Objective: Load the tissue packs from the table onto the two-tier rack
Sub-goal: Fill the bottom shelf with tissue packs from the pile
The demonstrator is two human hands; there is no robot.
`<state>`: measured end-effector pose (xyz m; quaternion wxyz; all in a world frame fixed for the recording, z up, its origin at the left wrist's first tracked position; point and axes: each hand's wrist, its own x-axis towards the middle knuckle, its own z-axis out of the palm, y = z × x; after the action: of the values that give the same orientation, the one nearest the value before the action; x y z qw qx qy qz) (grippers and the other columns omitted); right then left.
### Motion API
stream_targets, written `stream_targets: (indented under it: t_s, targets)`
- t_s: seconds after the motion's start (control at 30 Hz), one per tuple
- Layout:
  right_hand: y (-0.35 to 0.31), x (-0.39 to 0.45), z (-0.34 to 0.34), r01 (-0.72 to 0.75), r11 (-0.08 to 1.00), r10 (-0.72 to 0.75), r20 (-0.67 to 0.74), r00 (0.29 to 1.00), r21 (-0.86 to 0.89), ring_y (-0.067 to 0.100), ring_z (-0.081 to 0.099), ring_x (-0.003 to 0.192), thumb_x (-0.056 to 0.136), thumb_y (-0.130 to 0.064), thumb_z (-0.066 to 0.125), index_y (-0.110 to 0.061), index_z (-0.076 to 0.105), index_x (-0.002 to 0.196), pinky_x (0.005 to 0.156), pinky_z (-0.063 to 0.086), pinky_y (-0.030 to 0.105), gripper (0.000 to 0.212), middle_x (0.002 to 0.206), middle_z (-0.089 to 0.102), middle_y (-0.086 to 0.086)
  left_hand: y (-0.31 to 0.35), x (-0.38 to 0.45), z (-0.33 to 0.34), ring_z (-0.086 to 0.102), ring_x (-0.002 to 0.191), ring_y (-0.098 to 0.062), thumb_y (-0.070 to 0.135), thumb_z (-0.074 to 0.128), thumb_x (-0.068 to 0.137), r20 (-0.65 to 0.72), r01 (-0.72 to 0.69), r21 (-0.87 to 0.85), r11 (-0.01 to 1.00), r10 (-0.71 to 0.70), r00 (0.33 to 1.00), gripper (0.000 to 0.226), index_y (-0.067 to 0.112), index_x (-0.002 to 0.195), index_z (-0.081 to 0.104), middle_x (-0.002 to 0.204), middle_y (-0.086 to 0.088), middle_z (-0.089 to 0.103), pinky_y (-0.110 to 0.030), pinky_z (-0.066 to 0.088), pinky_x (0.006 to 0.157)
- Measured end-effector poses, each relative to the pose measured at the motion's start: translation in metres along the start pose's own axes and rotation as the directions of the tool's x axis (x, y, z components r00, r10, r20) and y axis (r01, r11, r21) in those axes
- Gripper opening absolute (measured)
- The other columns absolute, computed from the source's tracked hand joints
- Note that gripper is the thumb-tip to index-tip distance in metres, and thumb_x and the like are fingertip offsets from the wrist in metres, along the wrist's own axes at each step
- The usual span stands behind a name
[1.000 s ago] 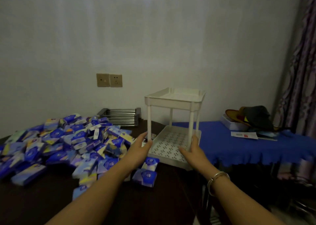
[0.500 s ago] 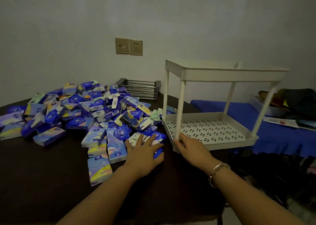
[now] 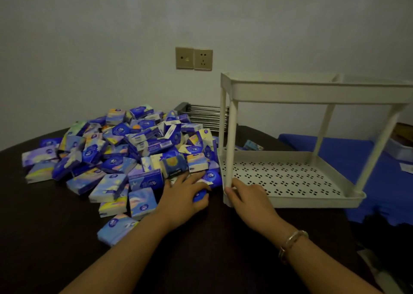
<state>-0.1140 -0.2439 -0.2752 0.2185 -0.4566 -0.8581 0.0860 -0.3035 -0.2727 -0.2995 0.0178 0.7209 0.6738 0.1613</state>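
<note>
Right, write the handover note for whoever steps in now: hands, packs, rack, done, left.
Left hand: laid over a blue pack at the near edge of the pile, fingers curling on it, not lifted.
Right hand: holds the rack at its near-left corner, at the foot of the post.
Rack stands upright on the table, right of the pile. Bottom tier holds nothing; the top tier's inside is hidden.
Done: no pack visibly loaded.
Left: move the whole pile onto the two tiers.
</note>
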Motion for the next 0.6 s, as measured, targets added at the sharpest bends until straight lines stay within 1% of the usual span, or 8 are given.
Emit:
stream_targets:
  t_s: [0.07,0.2,0.3,0.33,0.4,0.5,0.53,0.6]
  targets:
    - [-0.003,0.005,0.001,-0.011,1.000,0.011,0.008,1.000,-0.015,0.011,0.052,0.080,0.101,-0.039,0.030,-0.025,0.051,0.109,0.091,0.036,0.028,0.027,0.091,0.062,-0.007,-0.002,-0.001,0.000,0.013,0.145,-0.014,0.060,0.045,0.088,-0.035,-0.005,-0.038,0.999,0.004,0.999,0.031,0.046,0.114,0.052,0.155,0.019,0.019,-0.060,0.011,0.112]
    - [-0.004,-0.002,0.005,0.011,1.000,-0.011,-0.037,0.999,0.007,0.007,0.054,0.095,0.100,-0.037,0.032,-0.026,0.049,0.113,0.104,0.031,0.028,0.024,0.099,0.064,-0.007,-0.004,-0.007,0.001,0.008,0.145,-0.010,0.080,0.052,0.065,-0.047,-0.068,-0.091,0.994,0.064,0.997,0.057,0.043,0.109,0.051,0.155,0.018,0.016,-0.054,0.014,0.115]
    - [-0.004,-0.010,0.006,0.000,0.989,0.020,-0.135,0.991,0.147,0.006,0.047,0.111,0.097,-0.034,0.042,-0.026,0.043,0.124,0.097,0.040,0.026,0.027,0.119,0.052,-0.009,-0.010,-0.010,-0.004,0.014,0.143,-0.009,0.072,0.067,0.060,-0.036,-0.085,-0.217,0.972,0.079,0.996,0.055,0.040,0.103,0.053,0.151,0.015,0.023,-0.042,0.022,0.116]
    - [-0.005,-0.011,0.006,0.008,0.985,0.027,-0.200,0.979,0.170,0.005,0.047,0.110,0.096,-0.031,0.045,-0.026,0.042,0.123,0.094,0.043,0.026,0.027,0.120,0.048,-0.010,-0.012,-0.011,-0.005,0.021,0.140,-0.008,0.070,0.069,0.059,-0.042,-0.089,-0.266,0.960,0.080,0.996,0.052,0.040,0.098,0.052,0.149,0.014,0.028,-0.037,0.026,0.114]
    - [-0.009,-0.010,0.002,0.074,0.987,-0.018,-0.359,0.933,0.142,0.004,0.045,0.103,0.094,-0.022,0.049,-0.022,0.045,0.112,0.087,0.046,0.026,0.019,0.111,0.043,-0.009,-0.012,-0.014,-0.009,0.037,0.129,-0.004,0.069,0.070,0.056,-0.091,-0.093,-0.387,0.918,0.062,0.994,0.049,0.038,0.090,0.052,0.138,0.013,0.041,-0.028,0.036,0.107]
    - [-0.023,-0.003,-0.001,0.200,0.974,-0.137,-0.425,0.895,0.107,0.005,0.044,0.092,0.091,-0.010,0.051,-0.021,0.048,0.096,0.079,0.043,0.021,0.012,0.097,0.043,-0.008,-0.012,-0.015,-0.020,0.059,0.101,-0.006,0.068,0.065,0.054,-0.255,-0.063,-0.591,0.804,-0.112,0.960,0.055,0.025,0.089,0.061,0.109,0.008,0.063,-0.023,0.049,0.088]
    - [-0.028,0.000,-0.001,0.234,0.965,-0.166,-0.414,0.895,0.119,0.005,0.044,0.091,0.090,-0.007,0.051,-0.022,0.049,0.095,0.079,0.042,0.018,0.016,0.096,0.043,-0.009,-0.013,-0.015,-0.026,0.063,0.094,-0.012,0.067,0.063,0.057,-0.274,-0.046,-0.677,0.735,-0.193,0.942,0.058,0.020,0.090,0.065,0.100,0.004,0.068,-0.026,0.051,0.083]
    - [-0.041,0.007,0.000,0.292,0.948,-0.226,-0.378,0.898,0.127,0.003,0.045,0.090,0.087,-0.002,0.050,-0.021,0.051,0.095,0.078,0.041,0.015,0.021,0.098,0.044,-0.009,-0.016,-0.012,-0.037,0.069,0.082,-0.019,0.061,0.059,0.069,-0.242,-0.030,-0.858,0.513,-0.351,0.905,0.058,0.008,0.092,0.067,0.086,-0.004,0.073,-0.026,0.056,0.071]
